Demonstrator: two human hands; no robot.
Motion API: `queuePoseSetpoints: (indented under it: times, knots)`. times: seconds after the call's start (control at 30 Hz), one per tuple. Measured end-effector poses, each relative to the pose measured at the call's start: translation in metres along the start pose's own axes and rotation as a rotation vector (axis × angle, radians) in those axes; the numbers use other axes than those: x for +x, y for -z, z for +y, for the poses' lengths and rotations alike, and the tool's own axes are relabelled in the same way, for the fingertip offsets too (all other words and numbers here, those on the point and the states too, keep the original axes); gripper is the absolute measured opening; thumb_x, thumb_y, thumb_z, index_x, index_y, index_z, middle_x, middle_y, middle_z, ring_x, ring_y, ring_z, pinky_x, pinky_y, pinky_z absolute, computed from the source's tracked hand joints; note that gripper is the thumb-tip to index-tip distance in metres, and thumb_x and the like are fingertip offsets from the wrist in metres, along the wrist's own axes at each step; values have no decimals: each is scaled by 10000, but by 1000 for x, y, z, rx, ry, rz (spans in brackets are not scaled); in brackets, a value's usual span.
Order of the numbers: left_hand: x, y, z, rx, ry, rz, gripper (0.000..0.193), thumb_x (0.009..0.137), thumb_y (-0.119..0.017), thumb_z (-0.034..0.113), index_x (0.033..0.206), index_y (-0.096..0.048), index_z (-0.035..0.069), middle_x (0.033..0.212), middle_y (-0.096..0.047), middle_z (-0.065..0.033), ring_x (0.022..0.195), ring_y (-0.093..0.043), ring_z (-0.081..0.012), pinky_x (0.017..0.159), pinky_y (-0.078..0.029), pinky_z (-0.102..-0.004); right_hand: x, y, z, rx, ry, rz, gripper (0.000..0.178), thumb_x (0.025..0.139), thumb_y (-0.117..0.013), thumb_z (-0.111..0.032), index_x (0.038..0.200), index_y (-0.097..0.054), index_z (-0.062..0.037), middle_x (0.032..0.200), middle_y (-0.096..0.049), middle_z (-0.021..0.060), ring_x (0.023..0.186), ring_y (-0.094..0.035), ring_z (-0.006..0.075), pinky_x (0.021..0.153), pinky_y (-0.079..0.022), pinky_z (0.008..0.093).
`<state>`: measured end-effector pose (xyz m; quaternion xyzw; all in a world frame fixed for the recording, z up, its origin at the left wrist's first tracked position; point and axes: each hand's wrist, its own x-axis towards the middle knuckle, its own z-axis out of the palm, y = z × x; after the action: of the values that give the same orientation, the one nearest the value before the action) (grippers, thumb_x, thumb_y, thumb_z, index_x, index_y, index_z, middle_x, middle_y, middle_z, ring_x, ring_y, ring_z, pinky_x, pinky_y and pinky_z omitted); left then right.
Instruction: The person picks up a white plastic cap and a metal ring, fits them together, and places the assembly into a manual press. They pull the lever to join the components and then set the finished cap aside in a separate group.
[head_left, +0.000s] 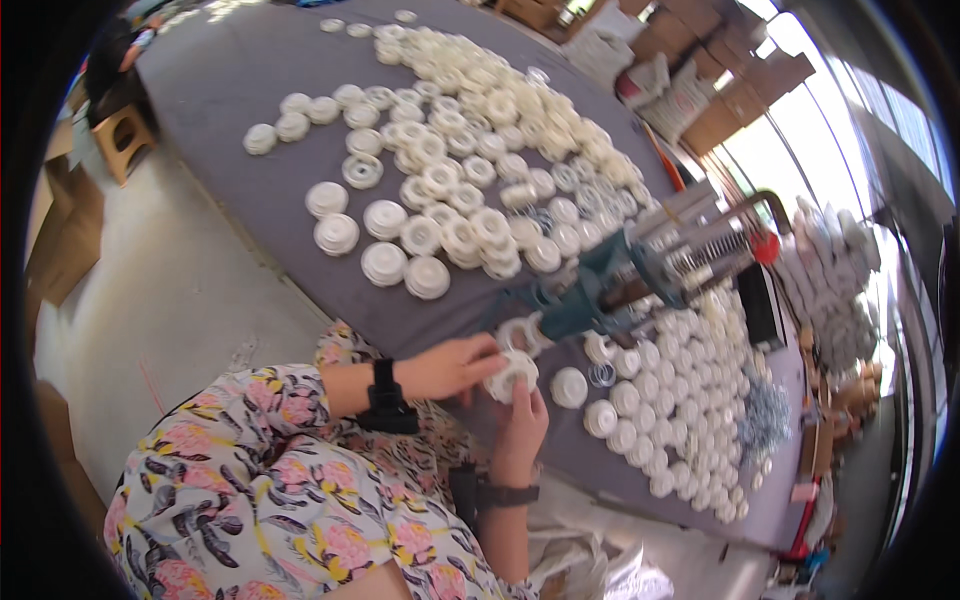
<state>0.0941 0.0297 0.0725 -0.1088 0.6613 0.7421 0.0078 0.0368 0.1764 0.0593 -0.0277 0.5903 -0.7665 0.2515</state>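
Note:
My right hand (521,428) grips a white round plastic part (512,380), its thumb lying over the face. At the part's left edge, my left hand (452,367) has its fingers pressed together against it, so both hands hold it. Just beyond stands a teal hand press (600,285) with a spring and a red-knobbed lever. Another white ring-shaped part (519,336) sits near the press's lower end. Right of my hands, a single white round part (569,387) lies on the table. Some fingers are hidden behind the held part.
The grey-covered table (255,190) carries a large spread of white rings (440,180) beyond the press and rows of white round parts (670,400) to its right. A heap of small metallic pieces (765,420) lies at the far right. A stool (124,142) and cartons (65,235) stand left.

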Motion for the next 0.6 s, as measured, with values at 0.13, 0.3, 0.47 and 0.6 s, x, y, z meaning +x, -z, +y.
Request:
queuePoseSetpoints:
  times: [0.13,0.3,0.47,0.6]
  knots:
    - [16,3,-12,173,62,16,381,860,-572,356,1007,-493,14,831,-575,-105,620,-574,-150,540,-454,-281,13,12,-11,-130,-2,117,367,850,-617,-220,1094,-575,51,969,-617,62,780,-578,108,634,-453,220]
    - [34,-7,-15,484,-535,140,722,646,-769,334,1203,-437,16,1198,-466,-163,1148,-425,-296,956,-340,-376,29,22,-10,-210,21,117,371,830,-642,-200,1081,-581,66,955,-622,70,753,-573,102,604,-446,209]
    - [62,-5,-28,535,-595,20,784,611,-790,364,1245,-457,44,1294,-425,-155,1266,-323,-319,1037,-257,-398,43,18,-10,-202,101,116,462,825,-651,-197,1169,-508,78,960,-617,68,782,-583,97,604,-452,199]
    - [74,0,-29,575,-640,67,731,599,-799,360,1199,-507,61,1275,-449,-146,1256,-345,-312,1030,-267,-398,52,26,-13,-299,12,67,485,841,-631,-186,1212,-464,80,966,-610,72,761,-582,104,610,-459,202]
